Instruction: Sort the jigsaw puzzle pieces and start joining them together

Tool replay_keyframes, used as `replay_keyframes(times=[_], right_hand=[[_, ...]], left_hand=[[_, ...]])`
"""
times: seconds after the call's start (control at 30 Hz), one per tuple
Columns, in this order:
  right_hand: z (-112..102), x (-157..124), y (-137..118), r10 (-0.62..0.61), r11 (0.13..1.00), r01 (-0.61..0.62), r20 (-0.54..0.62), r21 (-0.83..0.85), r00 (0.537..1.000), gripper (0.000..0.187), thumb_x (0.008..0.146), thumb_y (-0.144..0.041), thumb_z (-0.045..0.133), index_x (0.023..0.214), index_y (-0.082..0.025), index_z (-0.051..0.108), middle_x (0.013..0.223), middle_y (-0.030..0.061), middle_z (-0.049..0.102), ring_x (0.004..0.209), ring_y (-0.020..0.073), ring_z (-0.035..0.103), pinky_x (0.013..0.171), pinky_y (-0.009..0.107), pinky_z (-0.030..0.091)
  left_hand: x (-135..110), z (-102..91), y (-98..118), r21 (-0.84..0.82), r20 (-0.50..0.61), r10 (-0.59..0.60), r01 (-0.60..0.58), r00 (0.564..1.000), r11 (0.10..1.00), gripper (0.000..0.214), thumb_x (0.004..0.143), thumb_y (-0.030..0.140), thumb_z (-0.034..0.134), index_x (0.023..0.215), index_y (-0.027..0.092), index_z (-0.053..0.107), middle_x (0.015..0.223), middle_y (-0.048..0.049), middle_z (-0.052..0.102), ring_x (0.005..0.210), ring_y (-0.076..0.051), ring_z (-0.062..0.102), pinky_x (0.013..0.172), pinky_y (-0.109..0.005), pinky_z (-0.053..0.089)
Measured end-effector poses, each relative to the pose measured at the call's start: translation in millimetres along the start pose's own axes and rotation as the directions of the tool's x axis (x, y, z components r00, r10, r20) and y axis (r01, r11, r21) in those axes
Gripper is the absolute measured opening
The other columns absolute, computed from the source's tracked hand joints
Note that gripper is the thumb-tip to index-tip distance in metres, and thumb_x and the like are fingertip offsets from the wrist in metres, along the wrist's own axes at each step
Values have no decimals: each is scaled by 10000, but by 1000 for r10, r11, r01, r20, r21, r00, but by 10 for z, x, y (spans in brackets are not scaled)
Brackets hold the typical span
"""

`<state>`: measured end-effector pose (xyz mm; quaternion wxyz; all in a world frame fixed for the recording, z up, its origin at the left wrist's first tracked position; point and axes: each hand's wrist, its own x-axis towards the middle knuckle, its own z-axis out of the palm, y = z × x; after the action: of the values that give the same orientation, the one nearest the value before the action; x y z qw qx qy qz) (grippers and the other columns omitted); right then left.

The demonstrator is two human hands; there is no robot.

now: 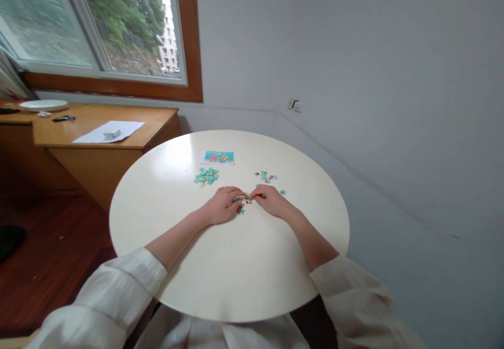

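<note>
Several joined jigsaw puzzle pieces (248,198) lie on the white round table between my two hands. My left hand (223,205) rests at their left side, thumb and fingers closed around the edge of the pieces. From the right, my right hand (271,201) pinches a puzzle piece against the others; its fingers partly hide that piece. A dark multicoloured piece (240,210) shows just below my left thumb. Beyond my right hand are a few loose pieces (265,177), teal and pink, and a lone teal piece (282,192) lies near its wrist.
A heap of teal puzzle pieces (207,176) sits beyond my left hand. Behind it lies a picture card (218,157) with cartoon figures. At the left, a wooden desk (161,123) carries paper (92,135), a small white box (112,134) and a white round lid or tray (44,105).
</note>
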<state>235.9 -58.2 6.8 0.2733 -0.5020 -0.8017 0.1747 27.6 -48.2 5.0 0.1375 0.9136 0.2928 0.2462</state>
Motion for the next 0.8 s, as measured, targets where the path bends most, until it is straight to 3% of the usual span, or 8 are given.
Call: replay_keyframes(times=[0.33, 0.53, 0.8], right_hand=[[2, -10, -1, -3, 1000, 2, -54, -8, 999, 261, 777, -62, 480, 760, -190, 707, 713, 11, 574, 679, 116, 514, 688, 248, 394], [11, -7, 13, 2, 1000, -2, -3, -8, 1000, 276, 770, -56, 465, 746, -186, 708, 735, 17, 589, 683, 112, 515, 699, 245, 399], [-27, -4, 41, 44, 999, -46, -140, -15, 989, 235, 777, -83, 466, 810, -175, 680, 762, 27, 604, 684, 125, 509, 681, 255, 397]], left_hand=[[3, -8, -19, -7, -13, -9, 9, 1000, 1000, 319, 861, 204, 395, 1085, 163, 618, 1115, -101, 627, 1056, -222, 551, 950, -375, 415], [-2, -11, -28, 2, -27, -27, 27, 999, 1000, 318, 858, 200, 387, 1073, 157, 617, 1116, -108, 625, 1047, -224, 554, 943, -383, 423], [-6, -10, -59, 16, -38, -26, 27, 999, 1000, 309, 856, 192, 391, 1065, 165, 616, 1090, -100, 627, 1029, -215, 561, 927, -367, 442]])
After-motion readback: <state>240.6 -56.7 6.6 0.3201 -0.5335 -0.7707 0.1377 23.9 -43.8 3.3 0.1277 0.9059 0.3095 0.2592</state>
